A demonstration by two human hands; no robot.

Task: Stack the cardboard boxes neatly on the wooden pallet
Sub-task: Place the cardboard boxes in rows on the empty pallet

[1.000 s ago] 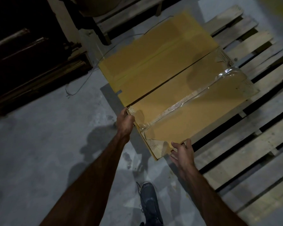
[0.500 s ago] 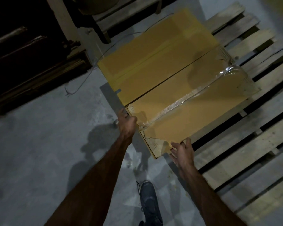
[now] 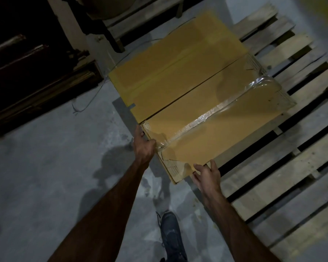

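Note:
Two long cardboard boxes lie side by side on the wooden pallet, their near ends jutting over its left edge. The nearer box has clear tape along its top seam and a torn near end. The farther box touches its far side. My left hand grips the near left corner of the taped box, thumb on top. At the box's near right corner, the spread fingers of my right hand touch the torn end.
Grey concrete floor spreads to the left and below. My dark shoe stands just under the box end. Dark timber and machinery fill the upper left, and a thin wire trails on the floor.
My left hand has slid along the box end toward the tape seam and closed tighter on it. The right hand has barely moved. The boxes keep their place.

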